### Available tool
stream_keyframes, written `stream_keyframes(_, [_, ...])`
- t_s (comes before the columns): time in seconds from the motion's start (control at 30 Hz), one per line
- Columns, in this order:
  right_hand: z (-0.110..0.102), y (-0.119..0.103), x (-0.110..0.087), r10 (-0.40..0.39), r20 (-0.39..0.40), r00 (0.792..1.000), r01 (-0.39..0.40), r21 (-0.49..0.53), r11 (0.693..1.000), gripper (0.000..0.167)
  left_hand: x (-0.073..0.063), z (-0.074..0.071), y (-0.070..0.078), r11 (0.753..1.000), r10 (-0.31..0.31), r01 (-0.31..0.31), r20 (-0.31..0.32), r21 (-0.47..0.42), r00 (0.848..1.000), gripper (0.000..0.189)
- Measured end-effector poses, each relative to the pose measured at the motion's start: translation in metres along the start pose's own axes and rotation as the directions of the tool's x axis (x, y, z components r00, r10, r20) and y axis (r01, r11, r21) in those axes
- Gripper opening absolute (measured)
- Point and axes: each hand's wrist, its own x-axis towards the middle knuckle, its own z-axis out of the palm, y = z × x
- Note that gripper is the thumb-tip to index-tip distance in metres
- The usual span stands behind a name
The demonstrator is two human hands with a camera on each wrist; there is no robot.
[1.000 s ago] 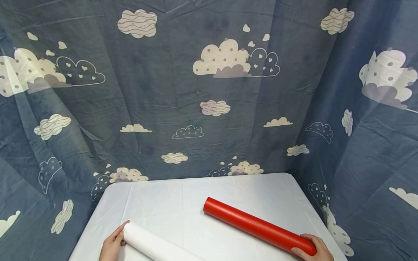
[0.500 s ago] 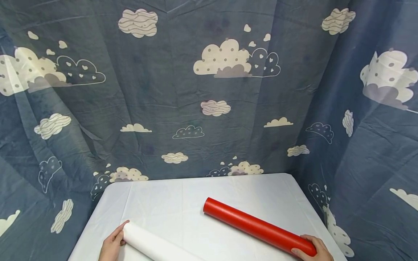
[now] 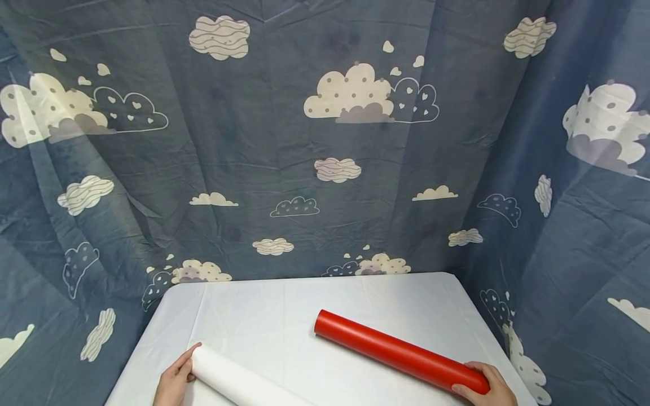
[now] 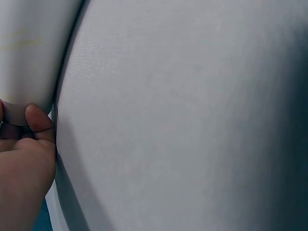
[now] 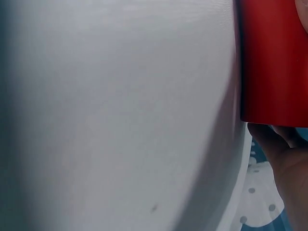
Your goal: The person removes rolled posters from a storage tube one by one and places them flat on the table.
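Note:
A smooth white roll [image 3: 244,379] lies slantwise at the front left of the white table, its lower end cut off by the bottom of the head view. At its upper left end my left hand [image 3: 175,379] holds it; in the left wrist view the thumb and fingers [image 4: 39,119] pinch the end of this roll [image 4: 33,53], which bears faint yellow marks. To the right, a glossy red roll [image 3: 396,349] slants from the table's middle toward the front right. My right hand [image 3: 488,386] grips its near end. The right wrist view shows that red end [image 5: 276,67] with fingers against it.
The white-covered table [image 3: 264,307] has rounded back corners. Dark blue cloth with printed clouds [image 3: 274,135] hangs behind it and on both sides. A strip of white tabletop separates the two rolls.
The head view has shifted very slightly. Both hands keep their holds, and the white and red rolls stay in about the same places.

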Motion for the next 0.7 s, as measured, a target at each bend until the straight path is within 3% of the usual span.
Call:
stream_keyframes(0.2, [0.004,-0.009,0.008,-0.061,-0.046,0.997,0.062,0.032,0.998,0.115,-0.001,0.001,0.001,1.0,0.002,-0.002,-0.009,0.003,1.0,0.047])
stream_keyframes(0.5, [0.005,-0.018,0.027,-0.088,-0.046,0.995,0.091,0.059,0.994,0.102,0.0,0.0,-0.001,1.0,0.014,-0.013,-0.01,0.015,1.0,0.046])
stream_keyframes(0.7, [0.006,-0.025,0.04,-0.139,-0.059,0.988,0.142,0.046,0.989,0.095,0.0,0.0,-0.001,0.999,0.017,-0.017,-0.002,-0.038,1.0,0.047])
